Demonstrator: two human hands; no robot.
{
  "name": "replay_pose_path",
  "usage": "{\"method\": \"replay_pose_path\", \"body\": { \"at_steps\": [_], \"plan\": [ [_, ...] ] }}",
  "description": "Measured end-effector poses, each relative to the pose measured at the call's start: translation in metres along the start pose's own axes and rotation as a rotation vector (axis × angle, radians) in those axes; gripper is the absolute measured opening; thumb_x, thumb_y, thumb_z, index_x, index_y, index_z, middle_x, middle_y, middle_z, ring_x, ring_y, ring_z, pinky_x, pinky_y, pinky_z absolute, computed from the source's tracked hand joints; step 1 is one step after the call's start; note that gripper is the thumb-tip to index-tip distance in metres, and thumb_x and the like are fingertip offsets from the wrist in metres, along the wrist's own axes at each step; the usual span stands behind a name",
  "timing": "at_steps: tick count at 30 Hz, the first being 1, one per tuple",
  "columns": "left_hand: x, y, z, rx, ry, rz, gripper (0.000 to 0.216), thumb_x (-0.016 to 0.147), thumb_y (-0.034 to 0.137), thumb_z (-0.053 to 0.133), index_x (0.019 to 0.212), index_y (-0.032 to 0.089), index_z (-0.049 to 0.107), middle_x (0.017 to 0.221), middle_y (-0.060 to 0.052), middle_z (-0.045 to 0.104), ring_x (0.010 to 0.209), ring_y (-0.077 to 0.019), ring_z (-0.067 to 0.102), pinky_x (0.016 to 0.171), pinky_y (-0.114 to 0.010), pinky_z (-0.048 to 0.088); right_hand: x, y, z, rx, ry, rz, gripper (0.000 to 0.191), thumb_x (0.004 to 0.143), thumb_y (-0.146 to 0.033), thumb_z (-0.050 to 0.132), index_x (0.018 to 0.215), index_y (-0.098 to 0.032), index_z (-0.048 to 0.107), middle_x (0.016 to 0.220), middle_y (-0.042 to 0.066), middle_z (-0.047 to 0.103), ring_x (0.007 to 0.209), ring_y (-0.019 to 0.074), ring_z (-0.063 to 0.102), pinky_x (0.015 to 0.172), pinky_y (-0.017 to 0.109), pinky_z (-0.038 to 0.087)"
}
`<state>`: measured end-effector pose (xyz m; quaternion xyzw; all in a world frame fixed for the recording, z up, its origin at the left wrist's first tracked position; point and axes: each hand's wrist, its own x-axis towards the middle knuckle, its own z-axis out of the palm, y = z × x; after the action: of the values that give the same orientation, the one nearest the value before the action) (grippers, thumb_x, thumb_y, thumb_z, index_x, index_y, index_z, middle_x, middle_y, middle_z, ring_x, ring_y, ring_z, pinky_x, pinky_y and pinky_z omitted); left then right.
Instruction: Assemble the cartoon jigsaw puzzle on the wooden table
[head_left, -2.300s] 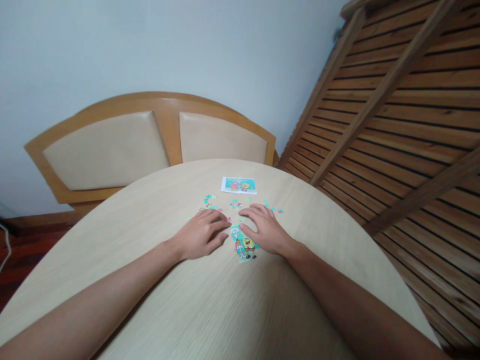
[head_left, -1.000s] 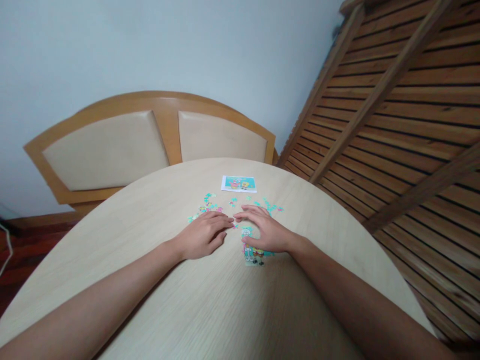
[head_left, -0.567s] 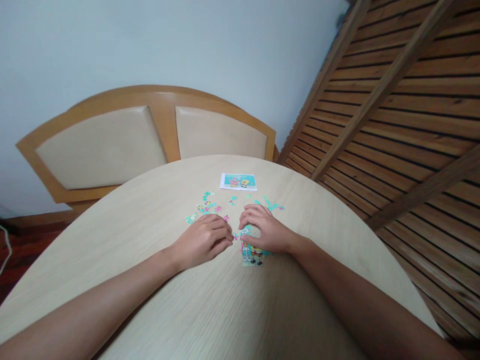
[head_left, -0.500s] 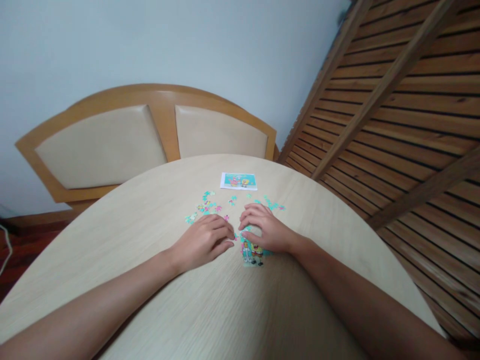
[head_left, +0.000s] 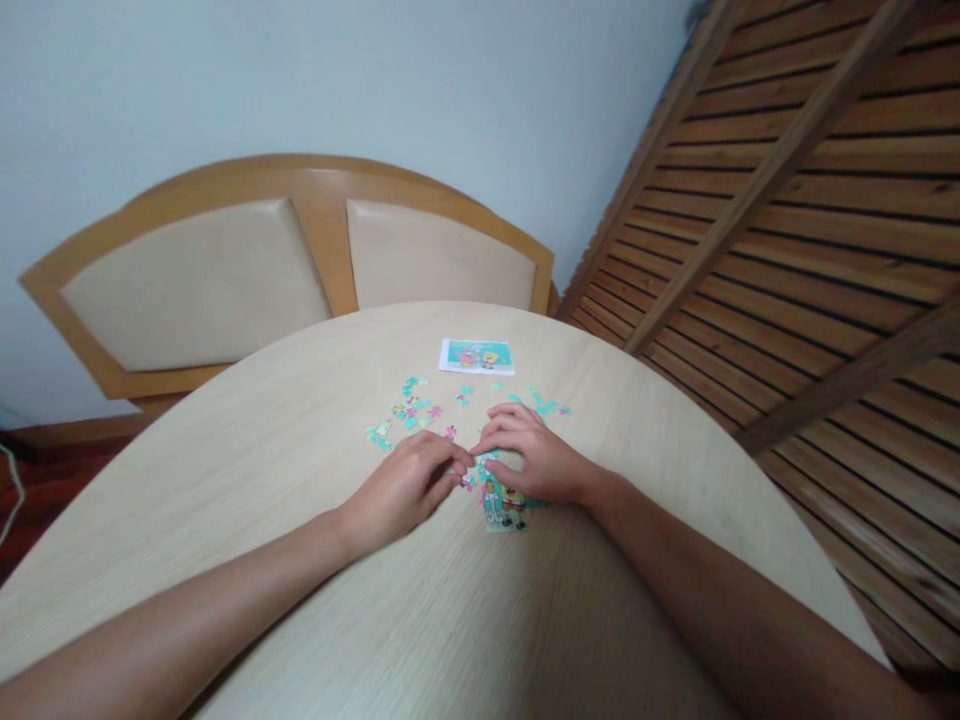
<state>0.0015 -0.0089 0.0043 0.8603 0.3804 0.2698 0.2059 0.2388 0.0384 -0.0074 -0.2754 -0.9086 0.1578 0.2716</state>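
Observation:
A partly joined jigsaw puzzle (head_left: 504, 508) with cartoon figures on teal lies flat on the table, its upper right covered by my right hand. My right hand (head_left: 529, 455) rests over it, fingers curved and thumb apart from them, the thumb tip touching its upper part. Just left of the puzzle, my left hand (head_left: 409, 480) has its thumb and fingers drawn together at a small pink and white puzzle piece (head_left: 466, 483). The fingertips partly hide their grip. Both hands' index fingertips nearly meet above the piece.
Loose puzzle pieces (head_left: 410, 410) lie beyond my left hand, and more teal pieces (head_left: 544, 402) beyond my right. A picture card (head_left: 476, 356) lies farther back on the round wooden table (head_left: 300, 440). Behind stand padded chair backs (head_left: 202, 285); a slatted wooden panel (head_left: 787, 220) rises at right.
My left thumb and fingers have drawn together, and the fingertips have come closer to my right index finger. The small piece beside the puzzle shows more. My right hand has barely moved.

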Motion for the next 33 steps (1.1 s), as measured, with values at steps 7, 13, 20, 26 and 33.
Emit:
{"method": "replay_pose_path", "body": {
  "at_steps": [7,13,20,26,33],
  "plan": [
    [-0.0014,0.0007,0.0003,0.006,-0.045,0.001,0.016,0.093,0.023,0.063,0.109,0.022,0.065,0.105,-0.006,0.070,0.104,-0.0245,0.060,0.095,-0.043,0.046,0.0008,0.0011,0.0007,0.008,-0.001,-0.008,0.019,0.084,-0.019,0.067,0.102,-0.024,0.074,0.102,0.006,0.070,0.123,0.0292,0.048,0.108,0.051,0.040],
    [0.0001,-0.0013,0.0007,-0.018,-0.051,-0.008,0.011,0.095,0.025,0.062,0.105,0.022,0.066,0.103,-0.005,0.070,0.102,-0.0235,0.060,0.093,-0.041,0.046,0.0013,0.0007,0.0008,0.016,0.002,-0.026,0.019,0.084,-0.019,0.067,0.101,-0.023,0.074,0.102,0.006,0.070,0.122,0.0290,0.049,0.108,0.050,0.041],
    [-0.0002,-0.0054,0.0013,0.059,-0.020,-0.006,0.013,0.093,0.033,0.069,0.101,0.023,0.069,0.099,-0.004,0.070,0.102,-0.0242,0.060,0.095,-0.041,0.045,0.0011,0.0024,0.0013,0.020,0.006,-0.030,0.018,0.085,-0.022,0.068,0.102,-0.024,0.075,0.102,0.006,0.071,0.121,0.0287,0.049,0.107,0.050,0.041],
    [-0.0004,-0.0045,0.0014,0.087,-0.013,-0.034,0.011,0.092,0.033,0.069,0.097,0.023,0.069,0.102,-0.004,0.069,0.105,-0.0248,0.059,0.097,-0.042,0.043,0.0010,0.0034,0.0019,0.025,0.004,-0.027,0.019,0.085,-0.021,0.069,0.103,-0.024,0.075,0.102,0.006,0.071,0.121,0.0284,0.049,0.108,0.050,0.041],
    [0.0001,-0.0049,0.0021,0.009,-0.016,-0.001,0.012,0.094,0.032,0.067,0.101,0.023,0.067,0.102,-0.004,0.069,0.105,-0.0238,0.057,0.097,-0.041,0.043,0.0013,0.0022,0.0017,0.024,0.004,-0.033,0.019,0.086,-0.022,0.068,0.103,-0.024,0.075,0.102,0.006,0.071,0.121,0.0283,0.049,0.107,0.050,0.041]
  ]
}}
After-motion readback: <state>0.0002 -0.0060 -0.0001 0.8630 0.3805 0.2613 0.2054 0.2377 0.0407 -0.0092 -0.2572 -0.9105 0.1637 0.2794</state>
